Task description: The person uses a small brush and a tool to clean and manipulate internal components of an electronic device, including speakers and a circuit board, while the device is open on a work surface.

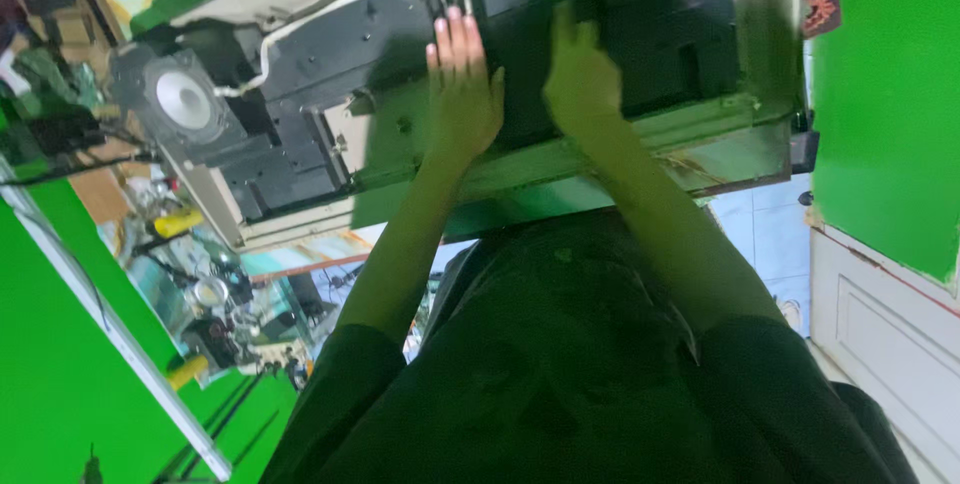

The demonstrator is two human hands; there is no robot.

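A large opened appliance lies on a bench, showing a black inner panel point(660, 34) in a pale frame point(640, 159). My left hand point(462, 89) lies flat on the panel, fingers straight and close together, next to a white cable point(330, 9). My right hand point(582, 74) rests on the same panel just to the right. It is blurred, its fingers reach up over the dark surface, and nothing shows in it. Both forearms stretch out from my dark shirt at the bottom.
A round grey speaker point(183, 99) sits at the appliance's left end. Tools and clutter, including a yellow handle point(178, 222), fill a shelf at lower left. Green walls point(880, 94) stand on both sides, with a white door point(890, 324) and tiled floor at right.
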